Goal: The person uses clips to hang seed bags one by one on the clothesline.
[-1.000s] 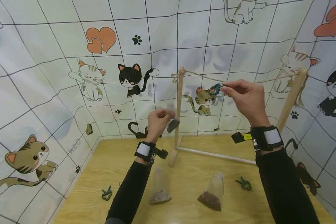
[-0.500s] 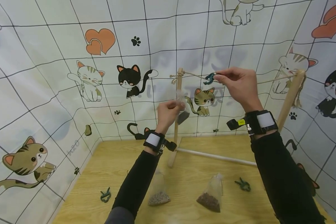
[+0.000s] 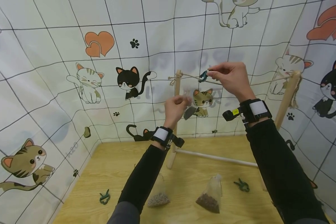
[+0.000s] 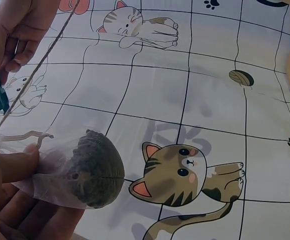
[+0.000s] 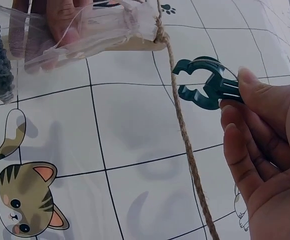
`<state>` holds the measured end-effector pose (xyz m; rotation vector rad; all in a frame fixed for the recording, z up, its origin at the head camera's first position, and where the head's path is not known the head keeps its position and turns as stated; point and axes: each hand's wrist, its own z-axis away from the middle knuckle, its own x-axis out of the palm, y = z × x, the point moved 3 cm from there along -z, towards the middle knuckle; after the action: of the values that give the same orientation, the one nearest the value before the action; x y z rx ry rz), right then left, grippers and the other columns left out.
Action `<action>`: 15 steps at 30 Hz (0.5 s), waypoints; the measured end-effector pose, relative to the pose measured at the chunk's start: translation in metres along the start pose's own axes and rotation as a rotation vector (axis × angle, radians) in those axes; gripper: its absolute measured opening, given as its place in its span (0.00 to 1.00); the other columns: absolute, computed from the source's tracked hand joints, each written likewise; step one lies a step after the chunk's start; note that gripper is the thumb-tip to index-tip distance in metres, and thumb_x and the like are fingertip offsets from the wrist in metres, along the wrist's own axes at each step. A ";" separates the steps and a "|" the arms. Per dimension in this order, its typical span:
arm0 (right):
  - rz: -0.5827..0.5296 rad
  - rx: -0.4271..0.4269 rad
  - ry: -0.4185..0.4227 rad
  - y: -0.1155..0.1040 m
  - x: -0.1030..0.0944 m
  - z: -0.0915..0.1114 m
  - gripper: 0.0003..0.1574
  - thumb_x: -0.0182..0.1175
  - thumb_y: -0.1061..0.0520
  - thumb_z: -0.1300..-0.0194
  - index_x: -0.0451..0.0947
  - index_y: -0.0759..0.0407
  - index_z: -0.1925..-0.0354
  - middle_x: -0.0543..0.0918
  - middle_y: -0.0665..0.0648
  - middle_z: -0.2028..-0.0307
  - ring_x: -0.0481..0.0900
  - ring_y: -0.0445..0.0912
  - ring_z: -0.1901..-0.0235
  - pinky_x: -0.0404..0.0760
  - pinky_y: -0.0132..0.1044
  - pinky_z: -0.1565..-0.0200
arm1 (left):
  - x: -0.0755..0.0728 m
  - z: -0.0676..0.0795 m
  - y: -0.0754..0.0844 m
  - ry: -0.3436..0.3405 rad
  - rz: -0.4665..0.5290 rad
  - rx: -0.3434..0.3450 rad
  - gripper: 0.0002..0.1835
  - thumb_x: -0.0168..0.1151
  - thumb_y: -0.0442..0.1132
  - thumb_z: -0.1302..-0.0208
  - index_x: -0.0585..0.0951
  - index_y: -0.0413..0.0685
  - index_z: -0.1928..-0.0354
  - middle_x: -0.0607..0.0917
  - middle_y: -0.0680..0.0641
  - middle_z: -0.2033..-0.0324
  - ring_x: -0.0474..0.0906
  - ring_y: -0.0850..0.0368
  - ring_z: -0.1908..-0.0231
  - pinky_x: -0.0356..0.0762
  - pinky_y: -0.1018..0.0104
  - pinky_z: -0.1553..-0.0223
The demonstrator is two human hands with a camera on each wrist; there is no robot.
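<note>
My left hand [image 3: 175, 109] pinches the top of a small clear bag [image 4: 97, 170] of dark grains, which hangs below the rope near the left post. Between thumb and fingers, my right hand [image 3: 231, 77] grips a dark green plastic clip [image 5: 207, 82] by its handles. The clip's jaws are spread apart, and their tips are right beside the rope [image 5: 185, 135]. In the right wrist view, the bag's top reaches close to the rope near its knot. The rope runs between the wooden left post [image 3: 177, 84] and the right post [image 3: 287, 96].
On the wooden table [image 3: 114, 165] stand a bag of pale grains [image 3: 159, 199], partly behind my left forearm, and a bag of reddish-brown grains [image 3: 209, 200]. One green clip [image 3: 105, 197] lies at left, another clip [image 3: 242, 185] at right. A white bar [image 3: 212, 157] joins the stand's feet.
My left hand has risen and moved right with the bag. My right hand has carried the clip up and left to the rope, and the clip's jaws now show spread beside it.
</note>
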<state>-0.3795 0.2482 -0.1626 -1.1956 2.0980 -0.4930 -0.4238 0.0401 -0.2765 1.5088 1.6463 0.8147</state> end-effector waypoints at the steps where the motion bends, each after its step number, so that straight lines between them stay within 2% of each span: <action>1: 0.004 0.007 -0.008 0.000 0.000 -0.001 0.22 0.69 0.45 0.41 0.88 0.57 0.53 0.87 0.49 0.64 0.81 0.43 0.67 0.75 0.34 0.66 | 0.001 -0.001 0.001 0.001 -0.009 0.004 0.10 0.67 0.45 0.36 0.89 0.47 0.60 0.89 0.52 0.68 0.86 0.53 0.63 0.83 0.70 0.61; 4: 0.010 0.017 -0.031 0.002 0.001 -0.005 0.22 0.69 0.45 0.40 0.88 0.58 0.53 0.87 0.49 0.64 0.82 0.43 0.66 0.75 0.34 0.67 | 0.005 -0.005 0.003 0.006 -0.022 0.011 0.12 0.67 0.46 0.36 0.89 0.46 0.59 0.90 0.51 0.68 0.86 0.53 0.63 0.82 0.70 0.61; 8: 0.029 0.026 -0.068 0.003 0.003 -0.009 0.23 0.69 0.45 0.40 0.87 0.58 0.53 0.87 0.52 0.64 0.81 0.44 0.66 0.75 0.34 0.66 | 0.010 -0.009 0.004 0.002 -0.017 -0.013 0.10 0.65 0.42 0.33 0.89 0.45 0.57 0.90 0.50 0.67 0.86 0.52 0.63 0.82 0.71 0.64; 11: 0.027 0.045 -0.097 0.004 0.005 -0.011 0.24 0.69 0.44 0.41 0.87 0.58 0.53 0.87 0.56 0.64 0.81 0.48 0.65 0.75 0.35 0.65 | 0.015 -0.012 0.004 -0.009 -0.028 -0.032 0.10 0.62 0.39 0.31 0.88 0.46 0.55 0.89 0.51 0.66 0.86 0.55 0.63 0.81 0.71 0.67; 15: 0.012 0.060 -0.131 0.004 0.008 -0.013 0.24 0.69 0.44 0.41 0.87 0.59 0.53 0.87 0.56 0.64 0.82 0.50 0.64 0.78 0.38 0.63 | 0.019 -0.015 0.005 -0.008 -0.040 -0.033 0.10 0.62 0.39 0.31 0.88 0.45 0.54 0.89 0.51 0.66 0.86 0.58 0.64 0.80 0.71 0.67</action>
<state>-0.3935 0.2436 -0.1588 -1.1488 1.9651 -0.4563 -0.4346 0.0597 -0.2663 1.4502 1.6441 0.8088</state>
